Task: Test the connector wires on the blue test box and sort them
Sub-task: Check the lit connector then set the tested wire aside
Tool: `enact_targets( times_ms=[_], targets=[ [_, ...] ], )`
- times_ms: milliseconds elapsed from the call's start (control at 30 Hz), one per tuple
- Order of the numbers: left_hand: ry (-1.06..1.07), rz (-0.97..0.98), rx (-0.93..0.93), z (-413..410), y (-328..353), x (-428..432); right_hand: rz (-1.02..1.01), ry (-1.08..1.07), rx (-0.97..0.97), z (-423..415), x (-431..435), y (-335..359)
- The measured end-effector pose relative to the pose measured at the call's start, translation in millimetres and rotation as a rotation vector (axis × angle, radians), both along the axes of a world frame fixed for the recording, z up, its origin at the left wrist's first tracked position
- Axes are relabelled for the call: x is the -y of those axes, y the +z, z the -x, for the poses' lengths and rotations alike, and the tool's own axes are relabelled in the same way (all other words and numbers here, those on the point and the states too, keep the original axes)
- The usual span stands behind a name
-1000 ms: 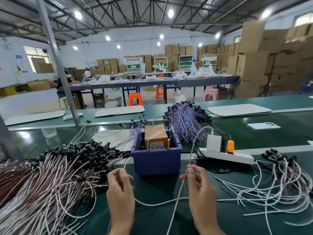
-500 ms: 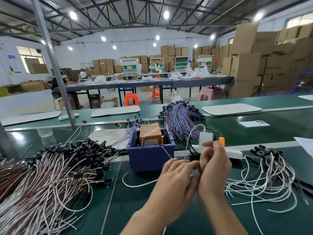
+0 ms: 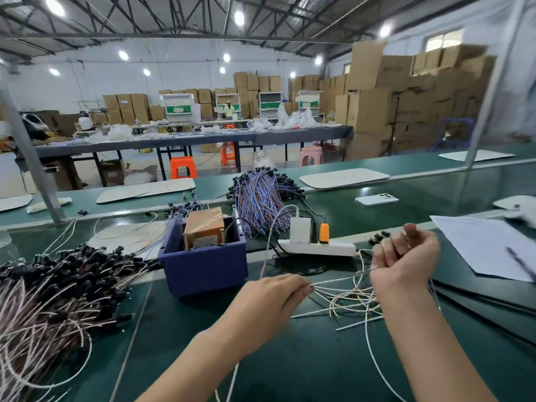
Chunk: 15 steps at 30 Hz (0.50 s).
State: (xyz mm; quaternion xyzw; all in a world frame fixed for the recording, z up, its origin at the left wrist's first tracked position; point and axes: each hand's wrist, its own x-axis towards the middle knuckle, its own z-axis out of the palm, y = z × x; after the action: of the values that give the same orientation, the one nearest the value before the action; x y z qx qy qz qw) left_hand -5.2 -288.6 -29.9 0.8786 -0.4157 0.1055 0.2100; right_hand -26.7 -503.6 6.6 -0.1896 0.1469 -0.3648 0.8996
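Has shifted both hands rightward within 1 s: from low in front of the blue test box, stretching 1 white wire between them, to the loose heap of white connector wires on the right of the green bench.

Grips a bunch of those wires in the right hand, fingers curled round it, with black connector heads sticking out past the fist. Pinches the free tails of the same bunch between thumb and fingertips of the left hand, drawn fairly taut toward the right fist.

Touches nothing at the test box now. Leaves it standing just left of the hands, with a tape-wrapped brown unit inside and a white power strip beside it on the right.

Looks like the sorting half of the cycle: 1 wire tested, carried across, now gathered with its fellows and combed straight. Cannot tell whether this heap means pass or fail.

Leaves the large pile of black-headed wires at far left, well apart from both hands and presumably untested, so plenty remains. Probably calls next for laying the bunch down and reaching left for a fresh wire. Worth minding: snagging in the tangled loops under the hands, and brushing the paper sheet near the right wrist.
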Motion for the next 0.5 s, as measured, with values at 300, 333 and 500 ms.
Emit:
enact_targets(
  times_ms=[300, 333, 500],
  targets=[
    [0.007, -0.109, 0.021, -18, -4, 40, 0.011, -0.072, -0.033, 7, 69, -5],
    [-0.001, -0.071, -0.019, -20, -6, 47, 0.023, -0.067, -0.037, 7, 74, -7],
    [0.008, 0.322, -0.273, -38, -15, 94, -0.024, 0.118, 0.005, 2, 91, -18]
  ],
)
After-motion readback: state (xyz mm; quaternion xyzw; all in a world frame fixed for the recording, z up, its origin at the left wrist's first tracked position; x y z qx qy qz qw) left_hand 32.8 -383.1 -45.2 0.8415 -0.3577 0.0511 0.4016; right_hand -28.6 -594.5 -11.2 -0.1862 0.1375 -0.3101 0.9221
